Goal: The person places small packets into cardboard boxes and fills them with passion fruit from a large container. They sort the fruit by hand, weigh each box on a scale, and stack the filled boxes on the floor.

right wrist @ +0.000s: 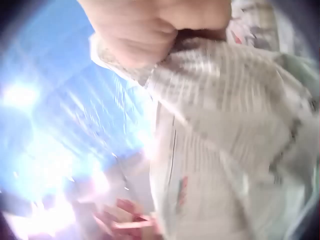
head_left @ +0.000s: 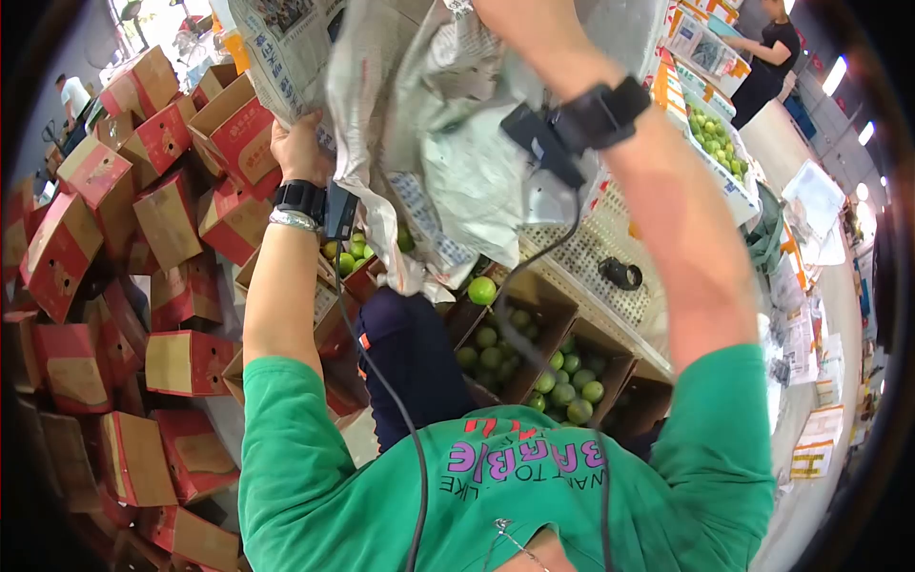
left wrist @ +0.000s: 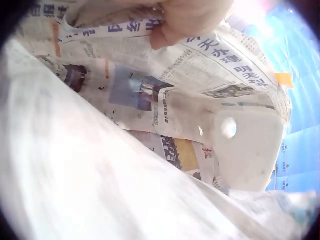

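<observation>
My left hand (head_left: pixel 297 148) is at the upper left, its thumb (left wrist: pixel 159 37) over the edge of a newspaper sheet (left wrist: pixel 220 52), which it pinches. That newspaper lines a container whose white end wall (left wrist: pixel 250 147) has a round hole. At the top of the head view my right hand (head_left: pixel 538 29) is raised and partly out of frame. In the right wrist view its curled fingers (right wrist: pixel 150 30) grip the gathered top of another newspaper sheet (right wrist: pixel 215 135). Crumpled whitish plastic and paper (head_left: pixel 472 167) hangs between the two hands.
Open cartons of green citrus fruit (head_left: pixel 572 381) stand below, with one loose green fruit (head_left: pixel 481 290) above them. A white plastic crate (head_left: pixel 610 253) is alongside. Red cardboard boxes (head_left: pixel 172 219) pile up on the left. A person (head_left: pixel 770 57) stands at the upper right by a fruit-filled box (head_left: pixel 753 195).
</observation>
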`<move>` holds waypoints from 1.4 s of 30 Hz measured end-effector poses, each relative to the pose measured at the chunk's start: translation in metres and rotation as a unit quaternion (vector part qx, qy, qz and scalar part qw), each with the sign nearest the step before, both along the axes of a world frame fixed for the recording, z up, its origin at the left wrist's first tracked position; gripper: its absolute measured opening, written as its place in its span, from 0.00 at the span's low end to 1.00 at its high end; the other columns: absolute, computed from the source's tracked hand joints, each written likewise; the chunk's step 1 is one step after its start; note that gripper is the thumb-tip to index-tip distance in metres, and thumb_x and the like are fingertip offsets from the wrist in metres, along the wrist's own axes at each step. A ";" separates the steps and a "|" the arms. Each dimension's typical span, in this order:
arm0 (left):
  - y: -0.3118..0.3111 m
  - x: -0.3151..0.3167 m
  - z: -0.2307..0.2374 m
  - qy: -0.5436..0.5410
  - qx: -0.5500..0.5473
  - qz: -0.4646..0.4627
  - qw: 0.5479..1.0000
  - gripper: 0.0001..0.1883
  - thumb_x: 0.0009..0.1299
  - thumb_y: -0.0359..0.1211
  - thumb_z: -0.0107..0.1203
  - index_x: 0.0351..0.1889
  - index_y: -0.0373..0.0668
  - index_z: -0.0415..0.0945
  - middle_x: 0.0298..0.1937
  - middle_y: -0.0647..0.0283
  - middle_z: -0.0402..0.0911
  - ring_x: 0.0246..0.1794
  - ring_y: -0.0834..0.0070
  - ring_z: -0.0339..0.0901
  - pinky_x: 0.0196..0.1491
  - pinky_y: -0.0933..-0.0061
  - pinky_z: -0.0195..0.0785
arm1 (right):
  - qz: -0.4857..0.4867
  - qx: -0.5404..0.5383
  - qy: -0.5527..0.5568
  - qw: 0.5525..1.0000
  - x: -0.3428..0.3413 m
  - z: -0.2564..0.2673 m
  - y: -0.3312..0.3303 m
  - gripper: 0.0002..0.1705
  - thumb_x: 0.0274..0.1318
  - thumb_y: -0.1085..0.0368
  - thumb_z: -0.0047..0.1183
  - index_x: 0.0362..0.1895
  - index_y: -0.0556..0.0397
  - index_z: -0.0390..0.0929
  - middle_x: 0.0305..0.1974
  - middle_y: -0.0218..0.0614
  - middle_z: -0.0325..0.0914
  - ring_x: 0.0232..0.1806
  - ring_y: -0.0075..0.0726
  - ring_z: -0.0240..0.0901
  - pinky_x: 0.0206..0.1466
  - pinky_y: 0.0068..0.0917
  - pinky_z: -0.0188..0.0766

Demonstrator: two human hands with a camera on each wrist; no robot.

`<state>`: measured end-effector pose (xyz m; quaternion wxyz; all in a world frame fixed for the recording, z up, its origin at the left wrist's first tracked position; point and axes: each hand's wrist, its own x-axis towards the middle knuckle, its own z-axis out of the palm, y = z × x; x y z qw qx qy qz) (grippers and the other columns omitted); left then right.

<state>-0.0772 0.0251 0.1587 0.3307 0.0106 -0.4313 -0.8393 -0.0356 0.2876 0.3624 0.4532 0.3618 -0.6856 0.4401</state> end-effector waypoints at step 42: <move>0.353 0.031 0.122 -0.133 -0.083 -0.602 0.783 0.16 0.67 0.31 0.48 0.52 0.36 0.68 0.51 0.54 0.75 0.51 0.59 0.74 0.56 0.55 0.67 | -0.634 0.297 -0.099 0.707 0.325 -0.204 0.271 0.38 0.37 0.48 0.62 0.58 0.27 0.66 0.68 0.43 0.48 0.69 0.57 0.40 0.64 0.59 0.38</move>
